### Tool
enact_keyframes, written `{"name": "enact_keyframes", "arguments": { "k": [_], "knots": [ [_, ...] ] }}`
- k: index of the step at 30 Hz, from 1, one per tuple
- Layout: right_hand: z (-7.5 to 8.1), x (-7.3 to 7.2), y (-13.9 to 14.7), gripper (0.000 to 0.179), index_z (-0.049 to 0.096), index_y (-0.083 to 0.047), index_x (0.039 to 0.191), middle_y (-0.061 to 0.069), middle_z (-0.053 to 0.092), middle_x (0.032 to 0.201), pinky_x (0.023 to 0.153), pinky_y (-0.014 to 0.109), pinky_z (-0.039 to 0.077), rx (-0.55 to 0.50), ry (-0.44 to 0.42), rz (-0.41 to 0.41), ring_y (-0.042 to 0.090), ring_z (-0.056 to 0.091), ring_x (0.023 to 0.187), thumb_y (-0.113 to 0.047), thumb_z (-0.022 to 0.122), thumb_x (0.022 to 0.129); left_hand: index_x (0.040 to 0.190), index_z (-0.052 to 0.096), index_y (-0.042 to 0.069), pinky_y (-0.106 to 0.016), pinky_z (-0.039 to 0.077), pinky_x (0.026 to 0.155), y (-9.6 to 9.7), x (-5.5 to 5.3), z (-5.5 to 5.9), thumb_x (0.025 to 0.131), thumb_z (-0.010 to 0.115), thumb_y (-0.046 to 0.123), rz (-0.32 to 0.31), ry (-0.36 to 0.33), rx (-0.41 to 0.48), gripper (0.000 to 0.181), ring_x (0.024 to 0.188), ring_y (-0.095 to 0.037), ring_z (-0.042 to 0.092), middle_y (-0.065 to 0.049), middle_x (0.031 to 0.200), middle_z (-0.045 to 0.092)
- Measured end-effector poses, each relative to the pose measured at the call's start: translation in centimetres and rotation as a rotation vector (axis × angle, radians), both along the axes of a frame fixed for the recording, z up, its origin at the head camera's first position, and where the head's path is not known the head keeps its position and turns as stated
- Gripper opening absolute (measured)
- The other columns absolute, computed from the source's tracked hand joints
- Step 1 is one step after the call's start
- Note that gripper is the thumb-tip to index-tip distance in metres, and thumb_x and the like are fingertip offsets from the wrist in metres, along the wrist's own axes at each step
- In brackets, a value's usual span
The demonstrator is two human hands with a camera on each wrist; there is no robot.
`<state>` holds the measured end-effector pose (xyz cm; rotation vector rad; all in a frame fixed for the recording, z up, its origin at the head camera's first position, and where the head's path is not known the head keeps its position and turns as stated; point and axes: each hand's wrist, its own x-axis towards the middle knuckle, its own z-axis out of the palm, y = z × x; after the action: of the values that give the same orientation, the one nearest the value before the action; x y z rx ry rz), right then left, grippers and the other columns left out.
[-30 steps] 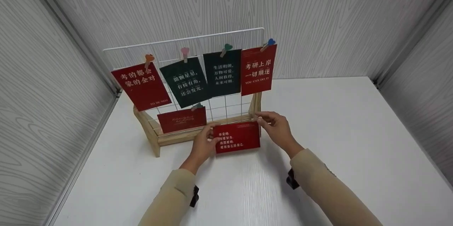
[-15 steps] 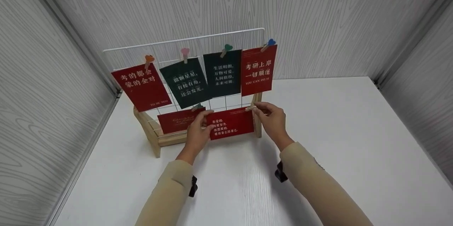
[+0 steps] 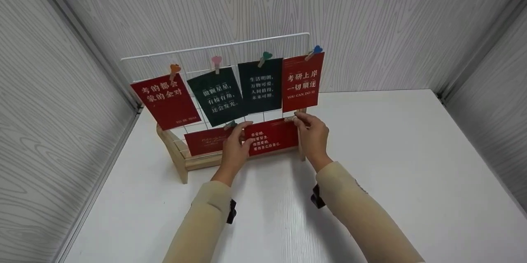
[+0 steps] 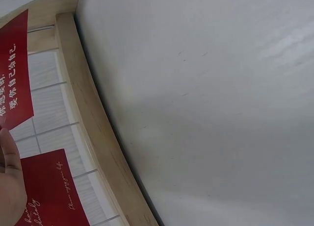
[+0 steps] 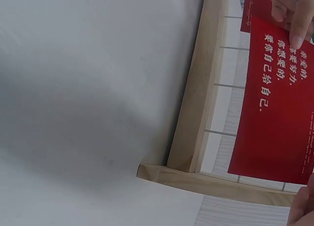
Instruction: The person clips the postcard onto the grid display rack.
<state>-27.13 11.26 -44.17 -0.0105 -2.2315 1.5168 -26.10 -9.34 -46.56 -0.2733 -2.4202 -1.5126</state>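
A wide red card (image 3: pixel 273 139) with white lettering is held up against the lower right of a white wire grid (image 3: pixel 216 45). My left hand (image 3: pixel 234 151) pinches the card's left edge between thumb and fingers. At its top right corner, my right hand (image 3: pixel 315 138) pinches a small wooden clothespin (image 3: pixel 290 118), mostly covered by the fingertips; whether it grips the wire cannot be seen. Left of the held card, another red card (image 3: pixel 206 141) hangs from a clip with a dull green top (image 3: pixel 231 124).
Along the grid's upper part hang a tilted red card (image 3: pixel 164 104), two dark green cards (image 3: pixel 216 96) (image 3: pixel 261 86) and an upright red card (image 3: pixel 302 82), on heart-topped clothespins. A wooden stand (image 3: pixel 201 162) carries the grid on a white table (image 3: pixel 383 152). Wood-grain panels (image 3: pixel 370 28) rise around.
Both hands have carried the red card up and away from me, from low in front of the stand to the grid. The other cards hang as before.
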Motion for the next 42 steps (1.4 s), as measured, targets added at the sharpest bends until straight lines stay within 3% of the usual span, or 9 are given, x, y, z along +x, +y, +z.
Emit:
{"name": "enact_keyframes", "arguments": {
  "k": [12,19,28,42],
  "knots": [
    [0.9,-0.1,-0.8,0.019,0.071,-0.01,0.11,0.001,0.066,0.103,0.081,0.025,0.05,0.003,-0.032,-0.029,0.011,0.06,0.089,-0.014,0.063,0.092,0.132,0.053,0.018,-0.034,0.048,0.083,0.3,-0.4,0.3,0.089,0.062,-0.004,0.024,0.012,-0.01,0.049,0.095,-0.02,0.054,-0.006,0.106,0.059],
    [1.3,-0.2,-0.8,0.016,0.071,-0.01,0.107,0.0,0.065,0.101,0.083,0.026,0.051,0.01,-0.062,-0.005,0.011,0.062,0.09,-0.013,0.062,0.093,0.131,0.054,0.017,-0.035,0.049,0.085,0.6,-0.5,0.3,0.089,0.062,-0.005,0.03,0.03,-0.014,0.049,0.098,-0.022,0.054,-0.008,0.11,0.059],
    [1.3,-0.4,-1.0,0.019,0.07,-0.012,0.11,-0.002,0.066,0.103,0.071,0.025,0.054,-0.009,-0.118,0.032,0.011,0.065,0.069,-0.014,0.061,0.094,0.129,0.055,0.013,-0.036,0.048,0.083,0.7,-0.6,-0.1,0.089,0.061,-0.006,0.062,0.084,-0.029,0.045,0.097,-0.021,0.054,-0.009,0.105,0.059],
    [1.1,-0.5,-1.3,0.021,0.067,-0.017,0.114,-0.003,0.068,0.102,0.066,0.028,0.053,0.124,-0.117,0.046,0.018,0.065,0.068,-0.013,0.059,0.095,0.128,0.054,0.017,-0.033,0.049,0.084,0.9,-0.6,-0.3,0.09,0.061,-0.004,0.101,0.046,-0.047,0.044,0.099,-0.021,0.055,-0.008,0.11,0.059]
  ]
}}
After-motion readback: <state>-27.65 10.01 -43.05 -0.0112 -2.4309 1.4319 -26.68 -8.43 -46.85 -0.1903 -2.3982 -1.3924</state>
